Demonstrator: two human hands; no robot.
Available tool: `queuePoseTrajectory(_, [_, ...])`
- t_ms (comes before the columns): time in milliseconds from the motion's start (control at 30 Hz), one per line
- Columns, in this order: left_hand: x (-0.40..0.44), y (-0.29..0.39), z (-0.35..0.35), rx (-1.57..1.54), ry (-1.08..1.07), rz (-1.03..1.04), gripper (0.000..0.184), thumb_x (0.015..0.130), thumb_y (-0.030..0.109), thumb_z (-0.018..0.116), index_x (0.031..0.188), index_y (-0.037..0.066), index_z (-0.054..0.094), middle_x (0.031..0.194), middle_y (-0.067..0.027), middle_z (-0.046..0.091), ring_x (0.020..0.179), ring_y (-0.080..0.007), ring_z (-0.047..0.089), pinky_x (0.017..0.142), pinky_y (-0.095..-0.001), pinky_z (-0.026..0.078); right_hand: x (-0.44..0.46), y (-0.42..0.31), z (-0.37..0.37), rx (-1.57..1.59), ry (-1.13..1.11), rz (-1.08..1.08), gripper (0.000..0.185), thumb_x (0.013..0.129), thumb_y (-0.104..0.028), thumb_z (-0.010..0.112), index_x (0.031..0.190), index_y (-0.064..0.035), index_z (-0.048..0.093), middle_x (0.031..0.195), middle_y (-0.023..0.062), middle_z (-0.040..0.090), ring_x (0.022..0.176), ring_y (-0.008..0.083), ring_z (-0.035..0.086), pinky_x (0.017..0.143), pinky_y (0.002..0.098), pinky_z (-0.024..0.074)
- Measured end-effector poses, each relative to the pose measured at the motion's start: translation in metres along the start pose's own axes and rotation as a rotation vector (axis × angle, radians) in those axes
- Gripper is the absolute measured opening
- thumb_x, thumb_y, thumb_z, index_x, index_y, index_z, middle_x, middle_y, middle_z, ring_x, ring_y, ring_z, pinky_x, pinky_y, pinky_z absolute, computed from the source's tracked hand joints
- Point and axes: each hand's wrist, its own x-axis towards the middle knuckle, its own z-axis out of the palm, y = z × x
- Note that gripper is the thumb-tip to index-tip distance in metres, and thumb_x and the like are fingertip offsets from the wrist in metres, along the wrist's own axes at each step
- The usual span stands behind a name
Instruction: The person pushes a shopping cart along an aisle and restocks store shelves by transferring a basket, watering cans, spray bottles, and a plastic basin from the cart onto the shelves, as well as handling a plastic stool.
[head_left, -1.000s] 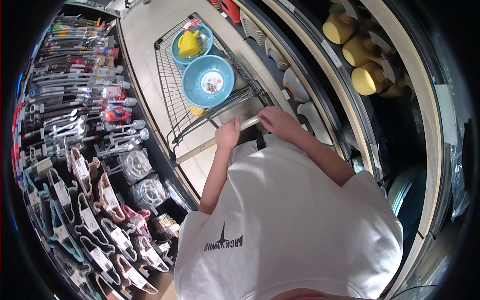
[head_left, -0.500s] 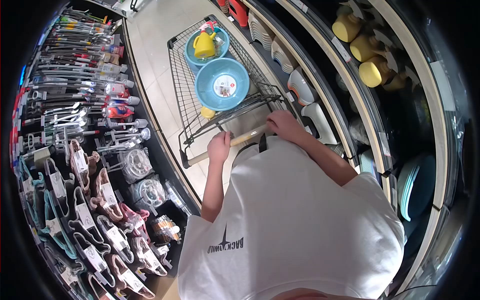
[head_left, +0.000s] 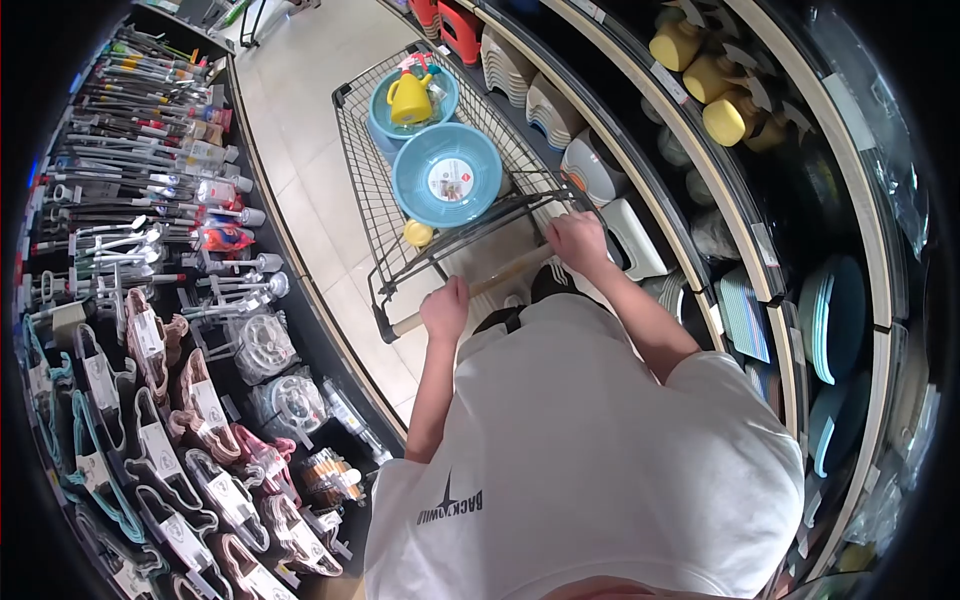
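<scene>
My left hand (head_left: pixel 446 308) and my right hand (head_left: pixel 577 242) are both closed around the pale handle (head_left: pixel 505 271) of a black wire shopping cart (head_left: pixel 375 200). The left grips near the handle's left end, the right near its other end. In the cart, a round blue basin (head_left: pixel 415 190) with a white and red label lies nearest me. Behind it, a second blue basin (head_left: pixel 378 112) holds a yellow spray bottle (head_left: pixel 408 101) with a red and white top. A small yellow object (head_left: pixel 418 234) sits by the cart's near left side, its kind unclear.
On the left, a rack carries packaged long-handled goods (head_left: pixel 150 150) and several bundles of clothes hangers (head_left: pixel 160 450). Close on the right are shelves with stacked stools (head_left: pixel 548 112), a white stool (head_left: pixel 632 242), yellow containers (head_left: pixel 723 120) and blue plates (head_left: pixel 818 330). Tiled floor (head_left: pixel 300 225) runs between.
The view has turned slightly: the left rack sits lower, the right shelves higher. A dark shoe now shows beyond my shirt. Both hands keep their grip on the handle.
</scene>
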Motion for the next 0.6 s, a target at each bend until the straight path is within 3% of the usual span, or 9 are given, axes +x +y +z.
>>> queuePoseTrajectory(200, [0.004,0.003,0.001,-0.004,0.018,0.007,0.031,0.107,0.034,0.053,0.091,0.011,0.067,0.069,-0.0196,0.069,0.067,-0.0429,0.070,0.065,-0.0552,0.054,0.003,0.005,-0.004,0.018,-0.006,0.016,0.016,0.086,-0.020,0.067,0.073,-0.0104,0.070,0.074,0.0083,0.069,0.079,0.0287,0.068,0.079,0.0434,0.0493])
queuePoseTrajectory(600, [0.049,0.019,0.008,0.047,0.021,-0.114,0.032,0.106,0.034,0.051,0.088,0.015,0.069,0.066,-0.0161,0.067,0.066,-0.0413,0.069,0.062,-0.0542,0.052,0.045,0.035,0.009,-0.036,-0.155,0.002,0.021,0.092,-0.026,0.062,0.080,-0.0107,0.070,0.082,0.0073,0.071,0.086,0.0282,0.069,0.083,0.0449,0.0499])
